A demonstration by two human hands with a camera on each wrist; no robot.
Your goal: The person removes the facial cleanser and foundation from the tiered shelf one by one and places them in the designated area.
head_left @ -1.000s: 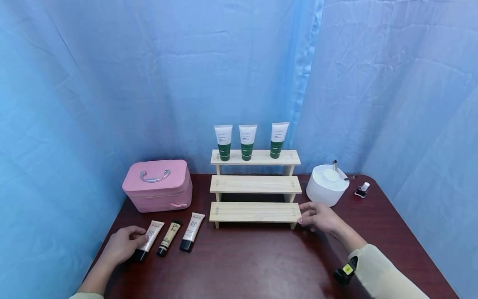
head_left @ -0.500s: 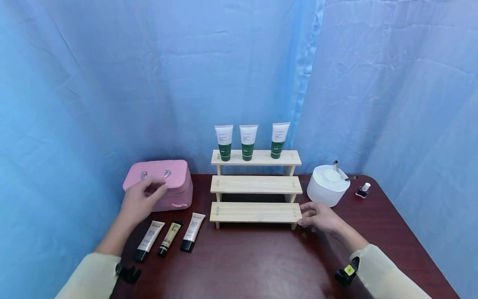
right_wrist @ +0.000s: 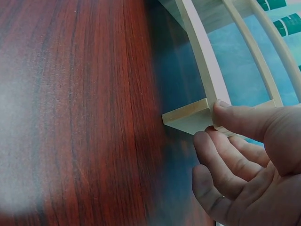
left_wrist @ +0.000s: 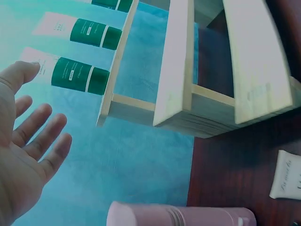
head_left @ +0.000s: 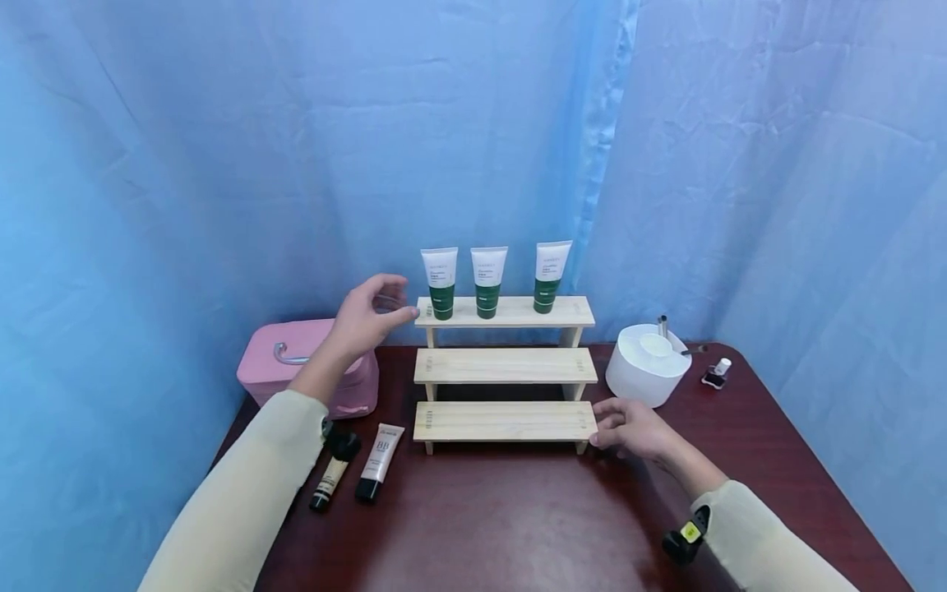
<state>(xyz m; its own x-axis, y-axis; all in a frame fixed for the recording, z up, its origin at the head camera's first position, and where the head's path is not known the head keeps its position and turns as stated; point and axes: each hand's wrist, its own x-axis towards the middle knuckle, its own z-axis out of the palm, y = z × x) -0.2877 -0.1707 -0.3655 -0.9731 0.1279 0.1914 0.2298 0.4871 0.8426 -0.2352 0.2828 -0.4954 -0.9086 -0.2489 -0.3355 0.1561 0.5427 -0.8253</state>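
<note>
1. Three white-and-green squeeze tubes (head_left: pixel 487 281) stand cap down on the top board of a pale wooden three-tier stand (head_left: pixel 506 366), at the centre of the head frame. The left and middle ones are near each other; the third is farther apart, toward the board's right end.
2. The person's left hand (head_left: pixel 370 315) is raised, left of centre in the head frame, beside the top board's left end. Its grip is wide, thumb and fingers spread apart. In the left wrist frame its thumb overlaps the pale end of the nearest tube; whether they touch I cannot tell.
3. The person's right hand (head_left: pixel 635 429), right of centre and lower down, holds the right end of the bottom board. Its grip is narrow, the thumb on the front edge and fingertips against the underside.
4. A pink box-shaped case (head_left: pixel 296 380) with a silvery handle sits at centre left, partly behind the left forearm.
5. Below it, a yellowish black-capped tube (head_left: pixel 329 481) and a pale pink black-capped tube (head_left: pixel 381 455) lie on the dark red-brown wooden table (head_left: pixel 503 518).
6. At centre right are a white rounded container (head_left: pixel 642 370) and a small dark bottle with a white cap (head_left: pixel 715 376).
7. Blue fabric curtains (head_left: pixel 370 123) fill the upper frame.
</note>
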